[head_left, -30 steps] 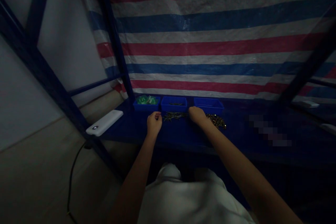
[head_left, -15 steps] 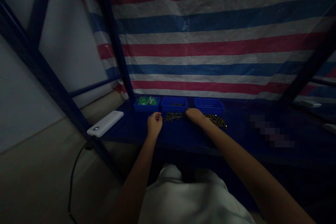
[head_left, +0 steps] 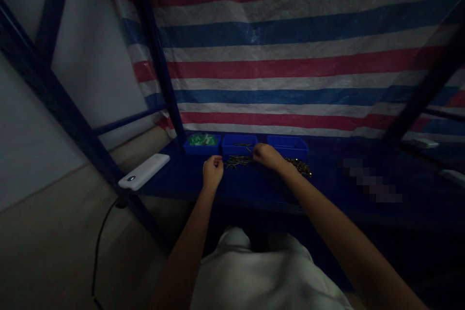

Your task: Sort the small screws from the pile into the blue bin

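My left hand (head_left: 212, 172) is closed, thumb and fingers together, just left of a pile of long thin metal pieces (head_left: 238, 161) that look like screws. Whatever its fingers may hold is too small to make out. On the right side of that pile my right hand (head_left: 268, 156) pinches one thin metal piece (head_left: 249, 149), which points left toward the middle blue tray (head_left: 240, 150). A few thin pieces lie in that tray. Partly behind my right wrist is a heap of small brass-coloured metal parts (head_left: 300, 167).
A left blue tray (head_left: 202, 150) holds green and clear plastic bits; a right blue tray (head_left: 288, 149) stands behind the brass heap. A white power bank (head_left: 144, 172) lies at the blue table's (head_left: 181, 179) left edge. Blue frame posts (head_left: 160, 53) and a striped sheet (head_left: 272, 34) rise behind.
My right hand has lifted slightly from the thin metal pieces, and one piece now shows in its fingers. The left hand has stayed about where it was.
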Demonstrator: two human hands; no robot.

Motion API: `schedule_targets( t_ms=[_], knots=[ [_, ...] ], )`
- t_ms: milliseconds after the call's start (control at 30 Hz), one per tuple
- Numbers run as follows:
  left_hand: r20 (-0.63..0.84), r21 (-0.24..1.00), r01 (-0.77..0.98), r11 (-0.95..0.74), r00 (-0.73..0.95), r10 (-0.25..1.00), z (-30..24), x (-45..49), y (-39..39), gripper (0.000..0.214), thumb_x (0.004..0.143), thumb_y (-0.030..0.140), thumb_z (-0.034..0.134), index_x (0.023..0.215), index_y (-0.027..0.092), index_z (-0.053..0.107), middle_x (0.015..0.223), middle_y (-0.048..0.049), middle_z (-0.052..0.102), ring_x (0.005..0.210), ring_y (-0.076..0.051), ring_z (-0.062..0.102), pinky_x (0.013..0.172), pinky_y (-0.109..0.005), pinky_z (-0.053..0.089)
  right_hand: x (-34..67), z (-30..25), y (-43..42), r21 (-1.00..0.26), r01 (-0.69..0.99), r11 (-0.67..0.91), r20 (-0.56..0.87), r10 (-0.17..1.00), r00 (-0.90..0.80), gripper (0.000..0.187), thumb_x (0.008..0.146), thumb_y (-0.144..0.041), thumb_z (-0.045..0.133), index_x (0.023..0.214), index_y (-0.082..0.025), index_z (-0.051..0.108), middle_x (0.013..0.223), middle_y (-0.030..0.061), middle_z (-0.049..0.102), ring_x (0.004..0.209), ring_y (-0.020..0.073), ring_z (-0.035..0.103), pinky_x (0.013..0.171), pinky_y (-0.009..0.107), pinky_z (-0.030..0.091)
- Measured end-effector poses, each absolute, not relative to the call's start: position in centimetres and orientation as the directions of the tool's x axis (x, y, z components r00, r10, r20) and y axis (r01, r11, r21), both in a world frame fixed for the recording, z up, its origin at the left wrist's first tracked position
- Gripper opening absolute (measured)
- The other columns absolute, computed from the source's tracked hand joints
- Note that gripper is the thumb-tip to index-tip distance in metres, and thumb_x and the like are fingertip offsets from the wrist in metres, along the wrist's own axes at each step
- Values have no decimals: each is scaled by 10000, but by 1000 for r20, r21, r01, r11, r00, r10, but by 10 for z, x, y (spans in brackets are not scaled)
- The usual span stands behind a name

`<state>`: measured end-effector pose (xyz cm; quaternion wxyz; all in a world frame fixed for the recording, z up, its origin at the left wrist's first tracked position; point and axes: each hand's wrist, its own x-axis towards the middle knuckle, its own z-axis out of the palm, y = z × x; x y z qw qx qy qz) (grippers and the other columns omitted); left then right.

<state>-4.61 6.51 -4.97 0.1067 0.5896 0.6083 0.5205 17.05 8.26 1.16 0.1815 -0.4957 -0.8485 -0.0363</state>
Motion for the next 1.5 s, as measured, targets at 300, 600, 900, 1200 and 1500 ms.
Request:
schedule_targets(
  t_ms=[300, 600, 900, 1200, 1500],
  knots=[
    [460, 769, 602, -215, -289, 840, -51, -45, 65, 189, 707, 169, 488, 834, 158, 628, 768, -48, 649, 707, -148, 585, 743, -292, 455, 123, 11, 43, -912, -377, 164, 193, 980, -41, 189, 623, -337, 615, 637, -173, 523, 466, -99, 347, 363, 29, 234, 371, 188, 206],
    [471, 756, 615, -222, -277, 837, -49, -45, 64, 185, 717, 169, 490, 838, 160, 629, 747, -39, 643, 695, -142, 580, 734, -282, 455, 133, 3, 38, -814, 196, 547, 577, 801, 159, 152, 713, -318, 576, 707, -167, 576, 560, -40, 455, 489, 77, 419, 474, 209, 361],
    [465, 752, 624, -211, -275, 841, -50, -45, 65, 193, 722, 188, 489, 846, 148, 631, 751, -51, 647, 688, -147, 579, 722, -284, 450, 145, -16, 25, -165, 555, 815, 919, 332, -214, 95, 815, -185, 505, 843, -187, 596, 720, 41, 589, 660, 126, 550, 638, 253, 464],
    [479, 758, 609, -233, -278, 832, -53, -45, 67, 179, 712, 187, 493, 823, 160, 631, 737, -42, 640, 671, -139, 573, 706, -276, 447, 113, -8, 6, -823, -172, 542, 432, 792, 432, 233, 705, -392, 621, 754, -168, 581, 584, -44, 489, 484, 62, 415, 464, 209, 354],
    [476, 768, 593, -241, -278, 834, -52, -46, 66, 181, 708, 169, 492, 823, 161, 631, 746, -47, 646, 693, -147, 579, 723, -288, 450, 123, 3, 27, -704, -664, 254, 193, 967, 165, 242, 594, -322, 697, 630, -176, 507, 500, -100, 340, 387, 17, 253, 382, 185, 218]
  ],
)
